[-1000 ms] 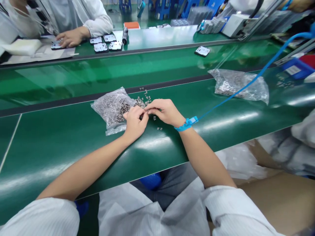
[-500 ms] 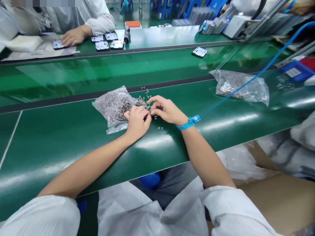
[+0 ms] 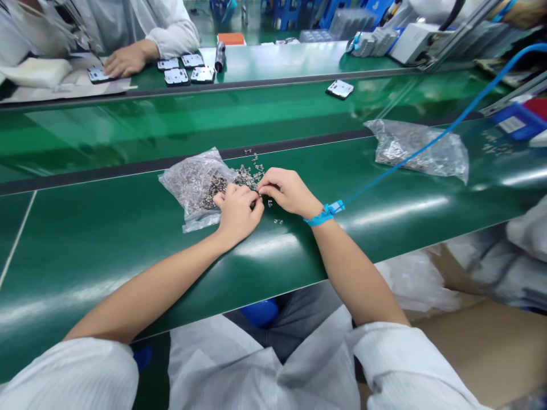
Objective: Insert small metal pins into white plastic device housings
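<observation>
My left hand [image 3: 238,212] rests on the green bench at the mouth of a clear plastic bag [image 3: 194,179] full of small metal parts. Its fingers are curled, with thumb and index close together. Just right of it, my right hand [image 3: 288,191] pinches at the left fingertips; whatever lies between the fingers is too small to name. Behind the hands, a pile of small shiny metal parts [image 3: 245,175] spills from the bag. One loose metal part [image 3: 278,221] lies nearer to me. A blue wrist strap [image 3: 322,214] circles my right wrist.
A second clear bag of metal parts [image 3: 416,149] lies to the right, crossed by the strap's blue cord [image 3: 465,114]. On the sunken green belt [image 3: 239,117] sits a flat drive-like unit [image 3: 340,89]. Across it, a co-worker's hand [image 3: 128,60] touches a similar unit. Blue bins [image 3: 515,121] stand far right.
My right hand's fingers have drawn together into a tighter pinch and shifted slightly left. The flat unit on the belt has moved a little left. My left hand has barely moved.
</observation>
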Demonstrator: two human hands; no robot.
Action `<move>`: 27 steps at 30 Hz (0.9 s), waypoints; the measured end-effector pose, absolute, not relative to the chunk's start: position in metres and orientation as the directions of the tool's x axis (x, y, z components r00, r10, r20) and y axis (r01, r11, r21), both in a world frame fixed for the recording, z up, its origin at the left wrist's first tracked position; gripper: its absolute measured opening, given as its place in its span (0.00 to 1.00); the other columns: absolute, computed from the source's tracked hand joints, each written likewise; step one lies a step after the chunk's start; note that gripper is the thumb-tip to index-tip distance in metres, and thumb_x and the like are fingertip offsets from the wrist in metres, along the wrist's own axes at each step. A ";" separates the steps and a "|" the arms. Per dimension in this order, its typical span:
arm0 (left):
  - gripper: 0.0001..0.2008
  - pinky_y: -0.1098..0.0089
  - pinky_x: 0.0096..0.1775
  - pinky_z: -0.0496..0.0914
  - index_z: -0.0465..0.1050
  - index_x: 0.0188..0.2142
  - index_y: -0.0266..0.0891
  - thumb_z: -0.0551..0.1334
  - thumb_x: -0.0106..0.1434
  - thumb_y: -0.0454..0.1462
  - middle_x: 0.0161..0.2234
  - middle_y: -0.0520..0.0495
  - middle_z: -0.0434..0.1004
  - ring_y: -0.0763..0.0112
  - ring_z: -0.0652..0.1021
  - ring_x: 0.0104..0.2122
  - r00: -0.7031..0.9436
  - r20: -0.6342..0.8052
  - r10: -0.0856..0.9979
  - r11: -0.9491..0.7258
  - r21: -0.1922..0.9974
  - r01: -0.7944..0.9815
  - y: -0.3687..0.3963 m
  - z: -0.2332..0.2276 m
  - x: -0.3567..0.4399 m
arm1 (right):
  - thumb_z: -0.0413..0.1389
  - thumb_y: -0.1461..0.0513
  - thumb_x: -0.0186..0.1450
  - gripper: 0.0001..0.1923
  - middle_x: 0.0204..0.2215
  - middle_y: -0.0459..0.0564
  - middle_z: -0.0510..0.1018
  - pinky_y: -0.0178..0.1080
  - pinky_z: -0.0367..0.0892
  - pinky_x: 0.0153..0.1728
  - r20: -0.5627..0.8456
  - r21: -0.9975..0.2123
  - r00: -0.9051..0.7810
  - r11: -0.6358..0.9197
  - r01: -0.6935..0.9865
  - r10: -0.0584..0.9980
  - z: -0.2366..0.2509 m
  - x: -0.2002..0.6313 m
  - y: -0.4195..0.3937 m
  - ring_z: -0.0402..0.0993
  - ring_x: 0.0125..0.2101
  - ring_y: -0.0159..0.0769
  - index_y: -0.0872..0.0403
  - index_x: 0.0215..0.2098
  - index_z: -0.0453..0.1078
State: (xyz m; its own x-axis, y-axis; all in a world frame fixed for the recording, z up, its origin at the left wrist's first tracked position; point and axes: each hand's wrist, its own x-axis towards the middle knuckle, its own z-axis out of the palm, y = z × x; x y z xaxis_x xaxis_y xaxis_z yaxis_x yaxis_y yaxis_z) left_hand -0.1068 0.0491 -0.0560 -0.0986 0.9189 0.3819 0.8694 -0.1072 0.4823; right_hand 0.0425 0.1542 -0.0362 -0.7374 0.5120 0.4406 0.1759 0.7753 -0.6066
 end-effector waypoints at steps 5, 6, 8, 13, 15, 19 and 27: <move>0.12 0.57 0.41 0.52 0.69 0.25 0.41 0.60 0.66 0.34 0.30 0.49 0.75 0.60 0.71 0.42 -0.162 0.353 0.921 -0.070 0.562 0.824 0.050 -0.050 -0.107 | 0.55 0.64 0.67 0.07 0.28 0.47 0.77 0.38 0.65 0.36 0.404 -0.681 -0.703 0.705 0.196 0.585 -0.038 0.040 0.153 0.71 0.29 0.34 0.54 0.31 0.71; 0.12 0.57 0.41 0.52 0.68 0.25 0.41 0.60 0.66 0.34 0.30 0.49 0.75 0.60 0.71 0.41 -0.171 0.350 0.921 -0.064 0.570 0.819 0.050 -0.049 -0.107 | 0.55 0.64 0.67 0.07 0.27 0.46 0.76 0.37 0.65 0.34 0.392 -0.695 -0.697 0.690 0.203 0.601 -0.038 0.040 0.153 0.70 0.27 0.34 0.54 0.31 0.70; 0.12 0.58 0.41 0.52 0.67 0.25 0.41 0.60 0.66 0.33 0.30 0.50 0.74 0.61 0.71 0.40 -0.186 0.349 0.919 -0.055 0.579 0.813 0.050 -0.047 -0.107 | 0.55 0.63 0.68 0.07 0.26 0.45 0.76 0.37 0.65 0.34 0.408 -0.692 -0.672 0.690 0.214 0.618 -0.040 0.039 0.152 0.70 0.27 0.33 0.53 0.31 0.70; 0.12 0.59 0.40 0.53 0.67 0.25 0.41 0.61 0.66 0.32 0.29 0.51 0.73 0.63 0.72 0.39 -0.233 0.352 0.907 -0.040 0.622 0.782 0.050 -0.044 -0.106 | 0.55 0.62 0.69 0.08 0.30 0.49 0.77 0.40 0.68 0.39 0.595 -0.548 -0.614 0.820 0.163 0.519 -0.043 0.036 0.150 0.73 0.34 0.38 0.52 0.31 0.69; 0.12 0.59 0.40 0.53 0.67 0.25 0.41 0.61 0.66 0.31 0.28 0.52 0.73 0.64 0.72 0.38 -0.250 0.353 0.902 -0.037 0.639 0.768 0.050 -0.044 -0.106 | 0.54 0.64 0.70 0.06 0.33 0.50 0.77 0.41 0.69 0.40 0.618 -0.525 -0.626 0.843 0.122 0.475 -0.041 0.037 0.149 0.73 0.36 0.39 0.52 0.34 0.71; 0.12 0.60 0.40 0.55 0.68 0.25 0.41 0.60 0.66 0.32 0.28 0.52 0.72 0.65 0.72 0.37 -0.270 0.358 0.894 -0.031 0.650 0.759 0.050 -0.044 -0.106 | 0.53 0.66 0.69 0.08 0.38 0.51 0.77 0.44 0.71 0.42 0.594 -0.547 -0.682 0.836 0.046 0.427 -0.035 0.040 0.148 0.74 0.41 0.41 0.52 0.39 0.74; 0.11 0.60 0.42 0.60 0.70 0.27 0.42 0.60 0.68 0.34 0.29 0.51 0.73 0.64 0.73 0.38 -0.268 0.400 0.876 -0.090 0.682 0.725 0.049 -0.044 -0.108 | 0.62 0.60 0.64 0.24 0.50 0.55 0.74 0.37 0.74 0.38 0.314 -0.894 -0.710 0.447 0.001 0.630 -0.037 0.042 0.145 0.76 0.40 0.35 0.51 0.58 0.65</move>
